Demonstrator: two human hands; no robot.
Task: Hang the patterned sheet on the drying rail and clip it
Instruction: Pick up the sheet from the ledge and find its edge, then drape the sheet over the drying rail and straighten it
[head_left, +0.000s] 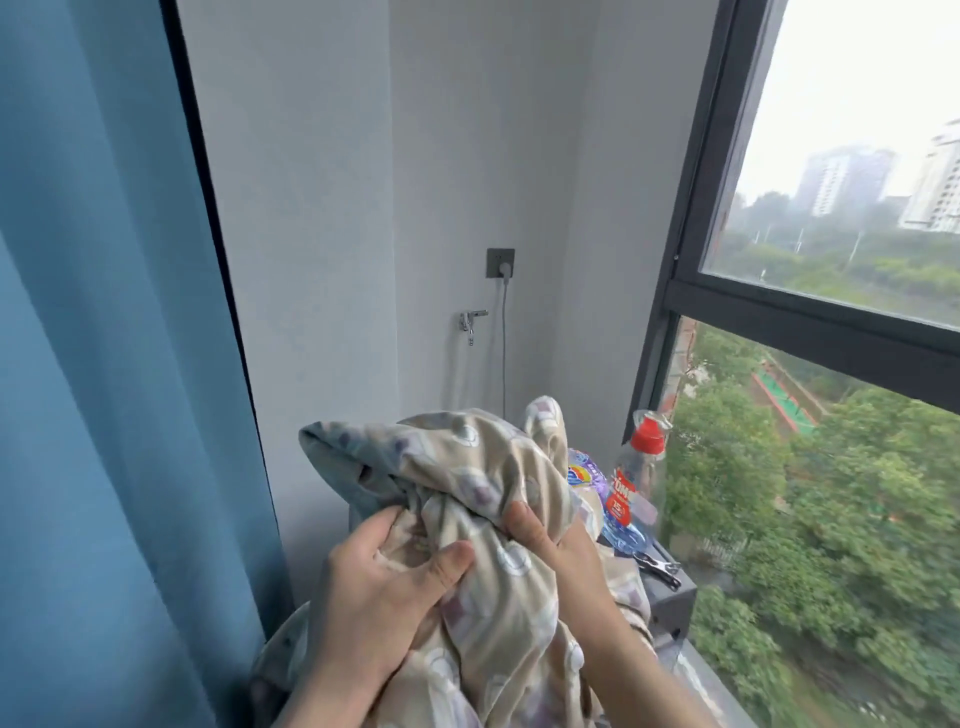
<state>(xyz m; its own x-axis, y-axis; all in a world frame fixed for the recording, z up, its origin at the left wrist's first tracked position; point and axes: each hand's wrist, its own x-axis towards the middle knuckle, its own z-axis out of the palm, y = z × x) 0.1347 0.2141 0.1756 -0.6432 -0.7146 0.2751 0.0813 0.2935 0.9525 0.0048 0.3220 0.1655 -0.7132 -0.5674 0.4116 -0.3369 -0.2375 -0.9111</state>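
Grey-wall corner, dark-framed window (810, 317) on the right, blue curtain (104, 364) on the left.

Patterned sheet (483, 483): bunched into a bundle, low centre of view, held up in front of the person. Beige with pale rings and purple squares; a grey-blue side shows at the upper-left fold. Its lower part trails out of the bottom of the view.

Left hand (384, 577): clamped on the sheet at the near left of the bundle, thumb on top, fingers curled round a fold.
Right hand (550, 540): also clamped on the sheet, fingers dug into the cloth. The hands are near each other but not touching, with a ridge of cloth between them.

Black clip (658, 564): lies on top of a dark grey unit (675, 603), just right of the right wrist, untouched.

Clear bottle (636, 493), red cap and red label: stands behind the sheet's right edge, close to the window frame. Base partly hidden.
Purple packet (584, 475): just left of the bottle, mostly covered by the sheet.

Back wall (467, 130): dark socket (500, 262) with a white plug in it, grey cable (504, 353) dropping straight down behind the sheet. Chrome tap (471, 319) below and left of the socket.

Outside: treetops below, tall blocks in haze further off.
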